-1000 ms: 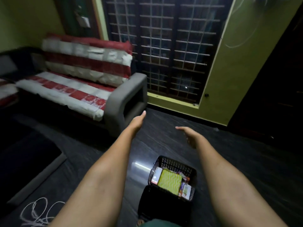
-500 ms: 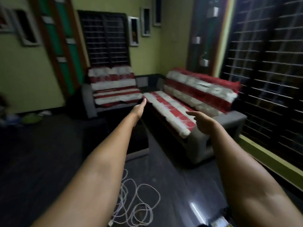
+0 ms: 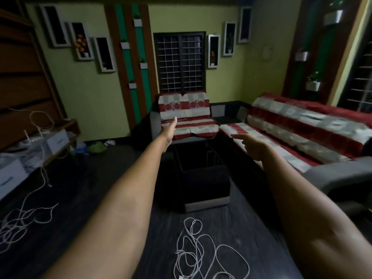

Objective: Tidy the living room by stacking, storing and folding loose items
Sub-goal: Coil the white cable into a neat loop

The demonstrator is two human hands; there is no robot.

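**A:** Where are the hands?

**B:** Both arms reach forward, mid-frame. The left hand [image 3: 168,131] has straight fingers, edge-on, and holds nothing. The right hand [image 3: 254,145] is loosely open, index finger stretched toward the left of the frame, other fingers relaxed; it too holds nothing.

**A:** And the loose items?

**B:** A tangled white cord [image 3: 203,252] lies on the dark floor [image 3: 84,190] at bottom centre, between the two forearms, touching neither. A second white cord [image 3: 24,218] sprawls at lower left, trailing up toward a low cabinet [image 3: 54,140] at the left edge with white drawer fronts. Near the wall beyond it lies a green bundle [image 3: 97,147], beside smaller pale bits too blurred to identify.

**A:** Furniture?

**B:** A dark table [image 3: 201,178] stands in the centre, just past the hands. Behind it is a small sofa [image 3: 186,115] with a red-and-white striped cover, under a grilled window [image 3: 180,61]. A long sofa [image 3: 302,129] with the same striped cover runs along the right side.

**A:** Any writing or labels?

**B:** None I can read. The drawer fronts carry faint dark marks, too blurred to tell if they're text. The framed pictures [image 3: 83,42] at upper left show no legible lettering.
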